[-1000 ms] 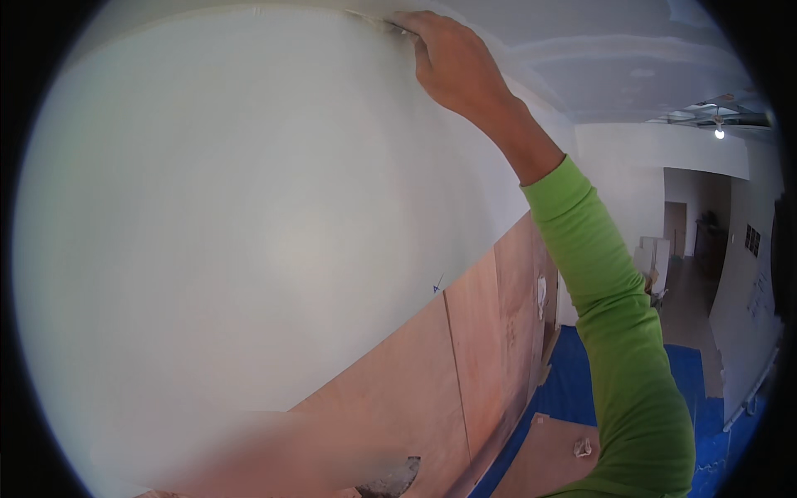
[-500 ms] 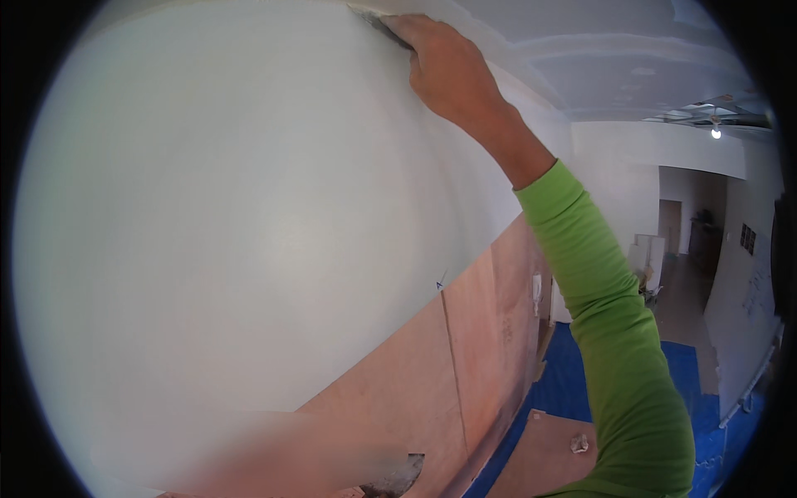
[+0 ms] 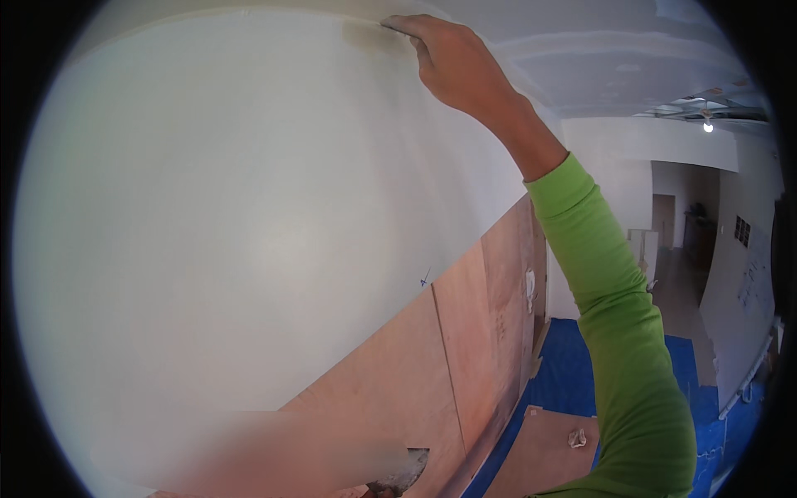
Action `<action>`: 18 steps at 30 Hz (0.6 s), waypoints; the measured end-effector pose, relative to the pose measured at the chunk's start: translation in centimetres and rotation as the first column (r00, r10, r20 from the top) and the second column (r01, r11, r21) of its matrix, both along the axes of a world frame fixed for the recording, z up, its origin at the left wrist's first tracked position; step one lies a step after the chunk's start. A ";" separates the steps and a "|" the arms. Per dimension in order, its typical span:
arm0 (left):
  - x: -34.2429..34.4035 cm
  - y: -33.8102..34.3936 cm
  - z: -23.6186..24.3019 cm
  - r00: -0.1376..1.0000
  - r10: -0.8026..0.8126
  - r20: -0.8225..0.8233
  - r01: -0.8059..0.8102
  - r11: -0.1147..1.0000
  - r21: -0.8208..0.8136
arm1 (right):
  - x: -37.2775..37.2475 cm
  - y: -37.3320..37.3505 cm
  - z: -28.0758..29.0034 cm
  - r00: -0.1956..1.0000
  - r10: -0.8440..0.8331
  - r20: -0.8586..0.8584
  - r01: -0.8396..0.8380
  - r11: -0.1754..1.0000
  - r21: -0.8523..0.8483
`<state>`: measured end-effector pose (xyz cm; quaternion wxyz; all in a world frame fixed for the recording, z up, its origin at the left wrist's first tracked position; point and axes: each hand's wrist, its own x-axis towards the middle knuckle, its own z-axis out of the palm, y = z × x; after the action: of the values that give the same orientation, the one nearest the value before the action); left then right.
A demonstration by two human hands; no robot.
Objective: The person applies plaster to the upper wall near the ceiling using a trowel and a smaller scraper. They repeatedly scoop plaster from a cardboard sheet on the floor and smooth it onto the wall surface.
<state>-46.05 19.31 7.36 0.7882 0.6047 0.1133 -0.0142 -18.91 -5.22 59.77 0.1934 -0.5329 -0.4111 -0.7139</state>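
Filling most of the left side of my remote view, the white wall (image 3: 207, 216) rises to the ceiling (image 3: 581, 79). At the lower edge, near the middle, I see a grey flat carrier (image 3: 403, 473) with some rough, pale material on it; whether it has raised sides, I cannot tell. What seems to be the left hand (image 3: 380, 493) shows only one small reddish part beside it, so I cannot tell if its fingers are apart or together. High above, my right hand (image 3: 461, 70) has its fingers closed together on a thin tool (image 3: 393, 26), mostly hidden, at the top of the wall. Just left of the fingertips is a tan patch (image 3: 365, 36); it may be the tool's face or a mark on the wall. Below the wall's slanting edge are brown panels (image 3: 398, 365). Farther right, a crumpled white thing (image 3: 577, 437) lies on a brown sheet (image 3: 531, 456), near the blue floor covering (image 3: 564, 365). Beyond the green sleeve (image 3: 614, 315) stands a doorway (image 3: 685, 203).
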 end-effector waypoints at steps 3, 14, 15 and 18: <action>-0.3 -0.3 0.4 0.999 0.031 -0.035 -0.032 0.999 -0.018 | -0.5 0.5 0.6 0.997 -0.051 -0.066 0.050 0.999 -0.022; -1.0 -0.8 0.7 0.992 0.111 0.051 -0.117 0.986 0.115 | -1.8 1.1 1.5 0.987 -0.062 -0.148 0.059 0.998 -0.020; -1.1 -0.9 1.0 0.993 0.108 0.044 -0.111 0.989 0.095 | -1.8 1.2 1.5 0.986 -0.065 -0.151 0.063 0.998 -0.016; -1.5 -1.0 1.5 0.993 0.112 0.038 -0.115 0.989 0.088 | -1.8 1.2 1.7 0.988 -0.087 -0.129 0.086 0.996 -0.016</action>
<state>-47.53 18.28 8.89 0.7613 0.6324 0.1353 0.0457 -20.71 -4.05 61.47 0.1859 -0.5966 -0.3779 -0.6832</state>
